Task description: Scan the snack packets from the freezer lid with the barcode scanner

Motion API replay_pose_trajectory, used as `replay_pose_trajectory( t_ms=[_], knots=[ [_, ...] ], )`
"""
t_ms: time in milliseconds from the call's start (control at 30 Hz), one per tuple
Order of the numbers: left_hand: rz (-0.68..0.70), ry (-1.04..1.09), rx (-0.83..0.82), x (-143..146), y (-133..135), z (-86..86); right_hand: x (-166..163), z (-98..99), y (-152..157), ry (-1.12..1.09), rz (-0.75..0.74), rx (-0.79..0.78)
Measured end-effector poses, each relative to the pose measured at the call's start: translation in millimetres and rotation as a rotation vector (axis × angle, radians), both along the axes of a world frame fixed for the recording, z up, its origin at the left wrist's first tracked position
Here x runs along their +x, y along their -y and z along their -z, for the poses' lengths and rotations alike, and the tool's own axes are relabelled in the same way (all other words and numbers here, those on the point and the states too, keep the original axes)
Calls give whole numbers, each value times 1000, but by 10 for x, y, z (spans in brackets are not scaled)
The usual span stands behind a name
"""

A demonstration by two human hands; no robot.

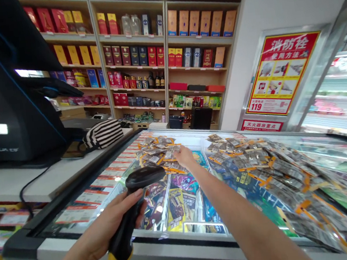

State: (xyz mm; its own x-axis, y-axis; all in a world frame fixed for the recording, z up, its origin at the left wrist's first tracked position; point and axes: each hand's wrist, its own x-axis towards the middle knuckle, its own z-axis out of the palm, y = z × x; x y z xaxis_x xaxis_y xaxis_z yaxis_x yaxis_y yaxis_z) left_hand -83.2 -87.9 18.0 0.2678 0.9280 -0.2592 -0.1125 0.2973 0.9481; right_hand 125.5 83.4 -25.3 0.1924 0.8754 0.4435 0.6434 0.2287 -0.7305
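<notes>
My left hand (119, 218) is wrapped round the handle of a black and yellow barcode scanner (144, 176). The scanner's head points right, over the glass lid (80, 204) of a chest freezer. My right hand (183, 156) reaches far across the lid, its fingers closed on a small packet (171, 151) with a silvery, printed back. That packet is at the right edge of a pile of similar orange-edged packets (152, 151). A larger heap of the same kind of packets (263, 160) spreads over the right side of the lid.
Ice-cream packs (175, 206) lie in baskets under the glass. At left, a counter (18, 185) bears a black checkout terminal (13, 109) and a striped pouch (104, 134). Shelves of boxes (134, 55) stand behind; a red fire-hydrant poster (283, 75) hangs on the right wall.
</notes>
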Motion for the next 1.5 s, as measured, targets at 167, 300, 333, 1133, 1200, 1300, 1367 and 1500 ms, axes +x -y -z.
replay_pose_trajectory(
  t_ms=[167,300,333,1133,1200,1300,1367,1500],
  knots=[
    [86,16,25,122,-76,52,437,153,38,149,110,38],
    [142,21,22,231,-125,61,1368,261,156,173,421,19],
    [138,23,11,260,-132,55,1561,286,175,170,470,1],
    [373,-52,59,689,129,116,1350,321,840,-653,-76,169],
    [357,-43,71,713,151,105,1322,321,835,-664,-71,192],
    [368,-39,87,732,157,100,1290,308,844,-679,-46,214],
    [410,-40,80,732,144,109,1278,303,850,-687,-44,211],
    [474,-25,72,734,118,132,1282,313,840,-674,-18,201]
  ],
)
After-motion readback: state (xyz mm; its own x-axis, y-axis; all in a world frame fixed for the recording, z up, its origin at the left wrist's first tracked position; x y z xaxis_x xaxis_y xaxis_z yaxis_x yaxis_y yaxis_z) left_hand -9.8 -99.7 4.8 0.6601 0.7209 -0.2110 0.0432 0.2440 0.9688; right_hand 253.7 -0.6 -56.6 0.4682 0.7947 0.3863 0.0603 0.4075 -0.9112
